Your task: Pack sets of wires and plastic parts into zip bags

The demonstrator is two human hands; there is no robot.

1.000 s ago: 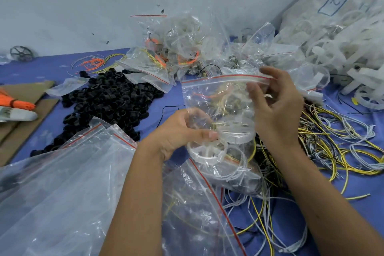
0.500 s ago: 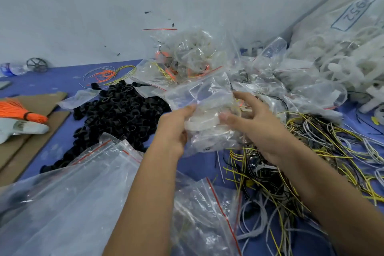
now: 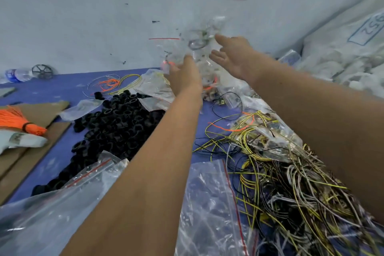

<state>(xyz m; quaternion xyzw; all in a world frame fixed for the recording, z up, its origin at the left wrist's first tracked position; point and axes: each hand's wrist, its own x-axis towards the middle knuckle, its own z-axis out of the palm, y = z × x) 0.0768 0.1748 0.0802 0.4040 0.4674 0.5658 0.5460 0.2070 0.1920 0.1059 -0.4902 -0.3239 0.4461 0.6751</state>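
Note:
Both my arms reach far forward toward the wall. A filled clear zip bag (image 3: 197, 41) with a white ring and wires inside is blurred just beyond my fingertips, above the heap of packed bags (image 3: 158, 87). My left hand (image 3: 185, 77) shows its back, and its fingers end at the bag's lower edge. My right hand (image 3: 232, 56) has straight, spread fingers beside the bag. Neither hand grips it. Empty red-striped zip bags (image 3: 207, 203) lie near me.
A mound of black plastic rings (image 3: 116, 122) lies left of centre. Tangled yellow, grey and black wires (image 3: 291, 193) cover the right. A large sack of white plastic parts (image 3: 342, 54) stands at the back right. Cardboard (image 3: 31, 137) and an orange wire bundle (image 3: 18, 120) sit at the left.
Both hands held the filled bag close in front of me, then carried it forward and up. Now the fingers have straightened and let go, with the bag beyond them at the heap.

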